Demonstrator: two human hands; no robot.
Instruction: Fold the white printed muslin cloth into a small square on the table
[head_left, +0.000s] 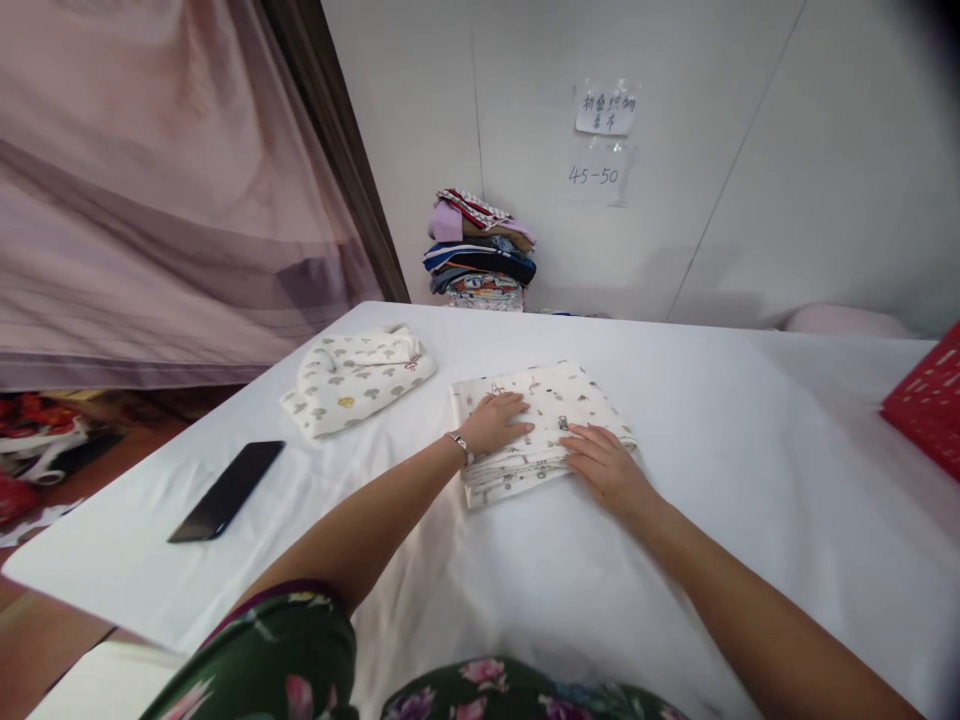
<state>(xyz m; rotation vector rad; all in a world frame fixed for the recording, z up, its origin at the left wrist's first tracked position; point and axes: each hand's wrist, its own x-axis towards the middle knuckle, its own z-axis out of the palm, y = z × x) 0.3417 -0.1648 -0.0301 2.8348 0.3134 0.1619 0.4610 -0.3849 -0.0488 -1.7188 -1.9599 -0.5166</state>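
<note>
A white cloth with small printed figures [544, 395] lies folded into a flat, layered rectangle on the white-covered table [675, 380]. My left hand [496, 422], with a bracelet at the wrist, rests palm down on its left part, fingers spread. On its right part lies my right hand [604, 462], flat with the fingers stretched out. Neither hand grips anything. Folded layers show along the cloth's near edge. To the left is a second white cloth with grey mushroom-like prints [360, 380], loosely bundled and apart from both hands.
A black phone [229, 490] lies on the table's left side. A red perforated basket [930, 400] stands at the right edge. Beyond the far edge rises a stack of folded fabrics [480, 250] against the wall. A pink curtain [172, 180] hangs at the left.
</note>
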